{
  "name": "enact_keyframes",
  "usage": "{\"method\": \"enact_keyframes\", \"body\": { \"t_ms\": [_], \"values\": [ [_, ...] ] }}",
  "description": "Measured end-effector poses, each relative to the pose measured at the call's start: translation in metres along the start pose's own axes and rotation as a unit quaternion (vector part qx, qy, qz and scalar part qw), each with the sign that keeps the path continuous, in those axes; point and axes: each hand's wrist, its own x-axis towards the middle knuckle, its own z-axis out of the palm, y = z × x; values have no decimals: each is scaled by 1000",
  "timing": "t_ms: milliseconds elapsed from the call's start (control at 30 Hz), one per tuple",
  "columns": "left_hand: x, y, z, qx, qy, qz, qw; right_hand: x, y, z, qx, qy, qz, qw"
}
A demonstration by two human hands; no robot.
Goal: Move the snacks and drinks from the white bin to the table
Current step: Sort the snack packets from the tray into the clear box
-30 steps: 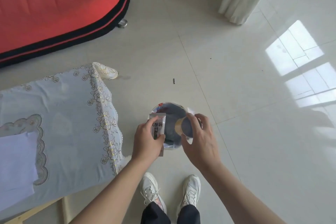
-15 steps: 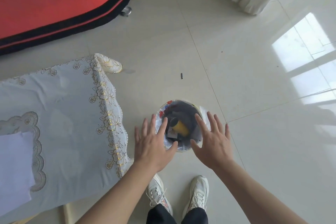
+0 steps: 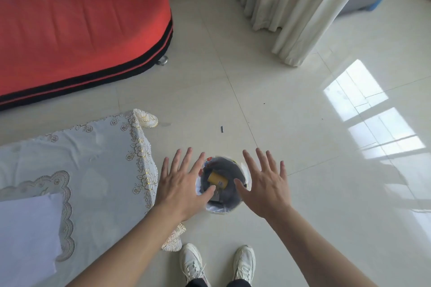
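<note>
While both hands hover spread above the bin, neither holds anything. The left hand and the right hand are palm down with fingers straight and fanned. One sits to each side of the opening, thumbs pointing inward over it. That framing leaves the mouth of the bin in plain sight between them, which I read as sizing up what to reach for.

The bin stands on the floor just beside the corner of the counter, in front of the person's shoes. A lift from it to the counter top would therefore be a short swing to the left.

Inside, against a dark liner, a yellow can lies on its side near the middle. Just below it is a smaller flat thing, perhaps a packet, too dim to name. A bit of red print shows at the far-left rim. All the snacks and drinks that can be seen are in the bin, so the task looks barely begun.

The counter wears a lace-edged cloth, with a white sheet lying on its near end. The cloth beyond the sheet is the likely landing spot. Being round, the can may roll if laid sideways, so setting it on end would suit better. A red sofa and a curtain stand well behind.
</note>
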Motion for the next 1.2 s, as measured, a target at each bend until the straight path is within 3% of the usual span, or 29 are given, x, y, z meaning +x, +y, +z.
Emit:
{"method": "enact_keyframes", "body": {
  "t_ms": [367, 667, 933, 1200],
  "values": [
    [-88, 29, -152, -16, 50, 32, 998, -101, -37, -157, -7, 71, -2, 997],
    [-139, 48, -232, -7, 104, 33, 994, -164, -50, -250, -32, 139, -46, 989],
    [-219, 56, -268, -12, 193, -66, 979, -201, -68, -295, -68, 171, -151, 971],
    [-335, 64, -257, -33, 227, -170, 958, -263, -89, -306, -76, 182, -265, 944]
  ]
}}
